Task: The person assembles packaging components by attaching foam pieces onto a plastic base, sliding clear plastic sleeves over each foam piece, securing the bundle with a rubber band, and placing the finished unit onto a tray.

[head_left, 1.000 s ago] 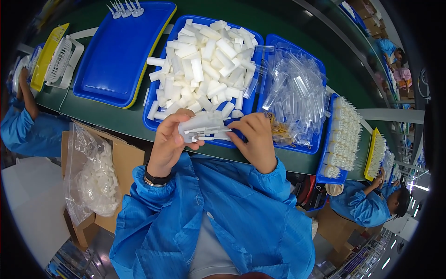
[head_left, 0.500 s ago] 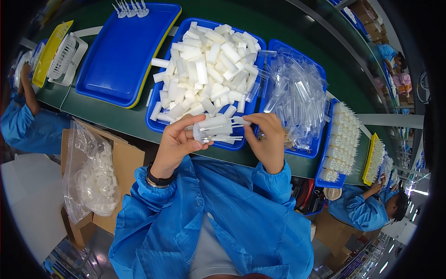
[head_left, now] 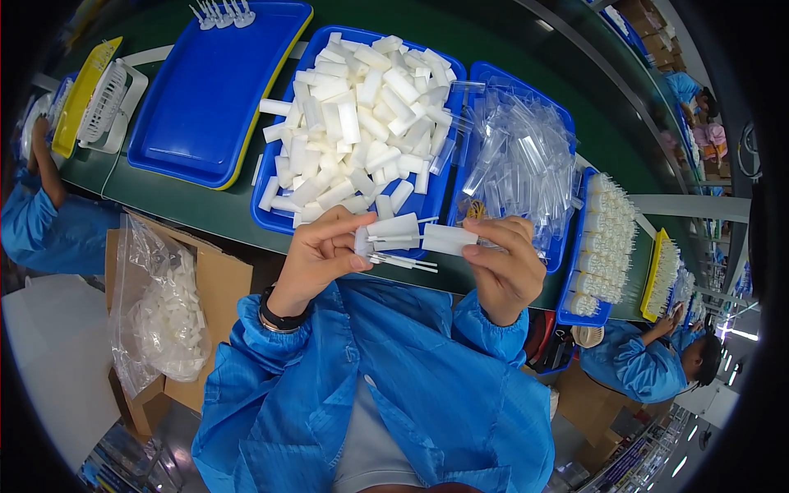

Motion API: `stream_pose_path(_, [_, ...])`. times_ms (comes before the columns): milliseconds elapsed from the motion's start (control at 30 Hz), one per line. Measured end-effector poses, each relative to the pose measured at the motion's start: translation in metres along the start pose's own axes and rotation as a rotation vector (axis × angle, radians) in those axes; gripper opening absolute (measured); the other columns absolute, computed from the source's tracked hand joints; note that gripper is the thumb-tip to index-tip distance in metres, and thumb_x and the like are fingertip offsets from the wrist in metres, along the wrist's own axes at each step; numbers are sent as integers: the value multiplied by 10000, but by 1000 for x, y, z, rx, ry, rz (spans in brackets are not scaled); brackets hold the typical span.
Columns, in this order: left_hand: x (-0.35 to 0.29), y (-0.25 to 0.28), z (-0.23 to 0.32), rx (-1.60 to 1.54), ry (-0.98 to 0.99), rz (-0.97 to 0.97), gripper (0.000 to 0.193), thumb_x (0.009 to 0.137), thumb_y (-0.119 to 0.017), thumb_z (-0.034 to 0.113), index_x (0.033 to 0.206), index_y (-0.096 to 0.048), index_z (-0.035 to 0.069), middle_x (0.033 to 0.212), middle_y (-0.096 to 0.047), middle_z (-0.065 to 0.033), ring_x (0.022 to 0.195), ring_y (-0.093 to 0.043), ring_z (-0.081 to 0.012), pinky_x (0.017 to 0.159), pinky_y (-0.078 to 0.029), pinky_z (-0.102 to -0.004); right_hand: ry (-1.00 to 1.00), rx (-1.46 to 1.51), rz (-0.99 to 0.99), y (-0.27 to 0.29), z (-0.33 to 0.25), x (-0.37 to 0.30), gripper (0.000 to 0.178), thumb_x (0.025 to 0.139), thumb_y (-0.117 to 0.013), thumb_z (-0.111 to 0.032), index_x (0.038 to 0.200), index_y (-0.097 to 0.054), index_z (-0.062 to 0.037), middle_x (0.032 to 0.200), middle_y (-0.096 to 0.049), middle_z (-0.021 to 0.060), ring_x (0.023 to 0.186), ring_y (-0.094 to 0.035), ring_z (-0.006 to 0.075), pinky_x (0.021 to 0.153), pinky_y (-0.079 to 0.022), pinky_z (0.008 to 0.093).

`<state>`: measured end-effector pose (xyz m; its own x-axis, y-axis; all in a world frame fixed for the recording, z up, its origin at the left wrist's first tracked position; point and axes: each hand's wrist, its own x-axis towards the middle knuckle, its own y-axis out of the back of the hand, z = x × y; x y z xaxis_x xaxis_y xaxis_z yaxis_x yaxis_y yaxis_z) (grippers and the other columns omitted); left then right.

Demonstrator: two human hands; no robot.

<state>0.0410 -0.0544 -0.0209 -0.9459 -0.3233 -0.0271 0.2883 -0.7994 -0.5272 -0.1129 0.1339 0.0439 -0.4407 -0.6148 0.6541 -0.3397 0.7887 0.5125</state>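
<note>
Own hands (head_left: 316, 256) (head_left: 511, 259): two; held base (head_left: 362, 241): one

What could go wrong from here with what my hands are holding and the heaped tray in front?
The thin rods on the pronged part in your left hand might bend if the white piece in your right hand presses them askew. That piece is pinched near one end, so it could slip. A white block juts past the left rim of the blue tray and might get knocked off.
</note>
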Motion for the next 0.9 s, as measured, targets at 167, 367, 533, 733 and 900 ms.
stream_pose_path(167, [0,3,1,-32,3,-99,516,756,-677,-125,1252,-567,-28,1000,-531,-57,956,-647,-181,836,-520,-235,25,-7,-51,-2,-1,2,193,640,-754,-96,829,-728,-122,987,-700,69,858,-641,213,757,-417,333])
stream_pose_path(367, [-2,4,2,-20,34,-118,522,754,-698,-108,1251,-573,-10,993,-522,-48,941,-649,-159,816,-524,-213,126,-42,-123,8,4,3,205,638,-739,-135,842,-739,-158,1005,-702,0,911,-614,184,758,-404,328])
stream_pose_path(533, [-1,-1,2,31,92,-148,525,747,-712,-97,1245,-586,11,990,-512,-46,875,-640,-130,795,-523,-189,153,-64,-229,4,-1,6,241,635,-741,-170,875,-748,-183,997,-701,-35,923,-601,175,760,-395,325])
stream_pose_path(733, [0,-3,1,53,103,-167,526,738,-720,-91,1237,-596,21,1022,-509,-55,871,-623,-133,783,-539,-199,161,13,-271,-9,2,1,271,643,-749,-179,915,-750,-177,988,-700,-40,901,-601,162,754,-387,323])
stream_pose_path(900, [4,-11,15,176,56,-126,538,725,-731,-87,1236,-593,11,1079,-516,-77,942,-630,-179,777,-557,-227,90,-20,-218,-16,7,-4,278,649,-769,-190,922,-742,-145,968,-702,-20,886,-607,179,754,-396,330])
